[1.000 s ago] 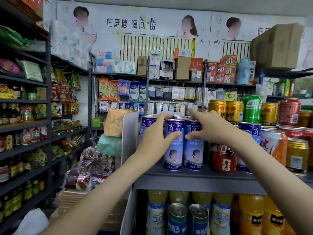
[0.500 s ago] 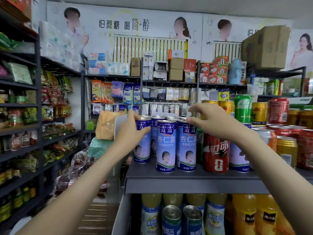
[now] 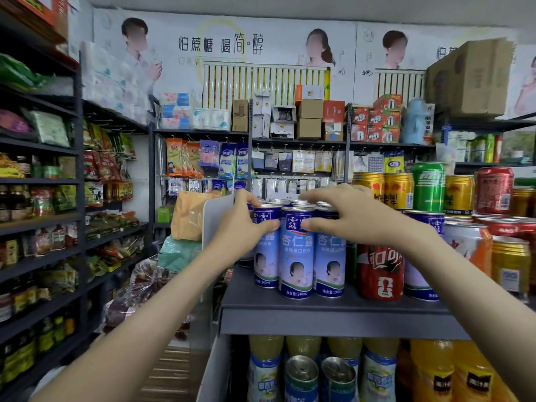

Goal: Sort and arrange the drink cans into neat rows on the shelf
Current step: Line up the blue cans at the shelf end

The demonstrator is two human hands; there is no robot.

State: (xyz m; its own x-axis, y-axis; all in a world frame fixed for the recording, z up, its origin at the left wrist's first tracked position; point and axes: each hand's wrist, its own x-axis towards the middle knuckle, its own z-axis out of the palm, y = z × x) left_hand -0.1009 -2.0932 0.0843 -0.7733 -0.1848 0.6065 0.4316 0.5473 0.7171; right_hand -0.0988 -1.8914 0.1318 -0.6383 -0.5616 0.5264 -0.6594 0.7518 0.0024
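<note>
Three tall blue-and-white almond drink cans stand at the front of the dark grey shelf (image 3: 290,303), with more of the same behind them. My left hand (image 3: 246,227) curls round the leftmost blue can (image 3: 265,256), thumb on its front. My right hand (image 3: 351,219) grips the top of the right blue can (image 3: 330,262), thumb reaching toward the middle blue can (image 3: 296,256). A red cola can (image 3: 380,271) stands just right of them, partly behind my right wrist.
Gold cans (image 3: 398,191), a green can (image 3: 428,185) and a red can (image 3: 494,190) are stacked at the back right. Yellow bottles (image 3: 435,372) and more cans fill the shelf below. A white divider panel (image 3: 216,224) borders the shelf's left end. Snack racks line the aisle at left.
Both hands have closed in on the blue can group, the left from the far-left can onto the front-left can, the right lower onto the right can. The three front cans now stand closer together.
</note>
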